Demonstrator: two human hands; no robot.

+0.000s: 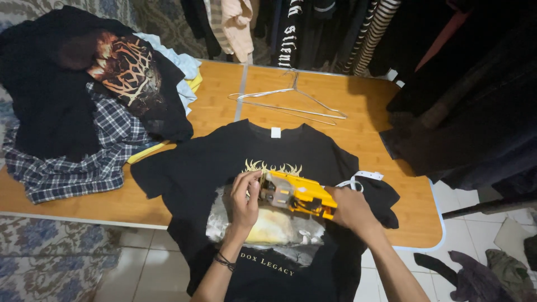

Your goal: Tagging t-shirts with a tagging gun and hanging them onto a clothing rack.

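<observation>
Overhead, from the head camera, I see both hands closed on a yellow handheld device (299, 194) held over a black T-shirt (224, 162) spread on the wooden table (380, 140). My left hand (244, 202) wraps its grey front end, while my right hand (351, 208) grips the rear, a white strap (361, 178) looping beside it. A small white square label (276, 132) sits inside the shirt's collar. A wire hanger (291, 100) lies beyond, and piled clothes (95, 106) crowd the table's left end.
</observation>
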